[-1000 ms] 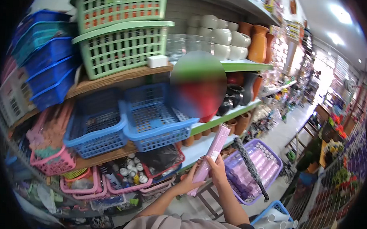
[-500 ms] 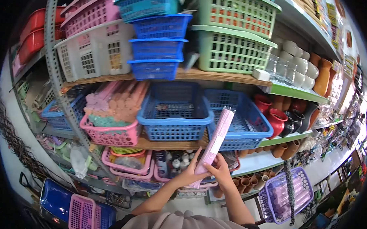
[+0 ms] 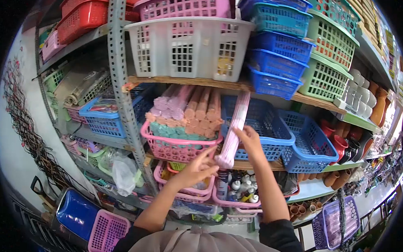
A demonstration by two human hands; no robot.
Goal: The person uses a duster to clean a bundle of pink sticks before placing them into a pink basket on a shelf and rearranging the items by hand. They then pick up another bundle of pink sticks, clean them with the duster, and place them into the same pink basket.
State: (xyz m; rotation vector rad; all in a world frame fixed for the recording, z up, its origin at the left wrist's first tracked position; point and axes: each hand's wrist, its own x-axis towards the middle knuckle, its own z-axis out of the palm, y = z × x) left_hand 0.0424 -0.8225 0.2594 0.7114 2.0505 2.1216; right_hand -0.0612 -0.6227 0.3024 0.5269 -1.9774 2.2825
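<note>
On my left sits a pink perforated plastic basket [image 3: 178,150] piled with lilac, peach and green rolls [image 3: 201,109]. Then the open left hand [image 3: 194,169] meets, or nearly meets, the near end of a slim pale-pink roll [image 3: 235,131]; its long axis slants up and away, the right hand [image 3: 251,142] grasping its right side.

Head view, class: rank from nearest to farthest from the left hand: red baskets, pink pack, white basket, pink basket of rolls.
1. Pink pack, by the left hand
2. Pink basket of rolls, just beyond
3. White basket, higher up
4. Red baskets, upper left
</note>
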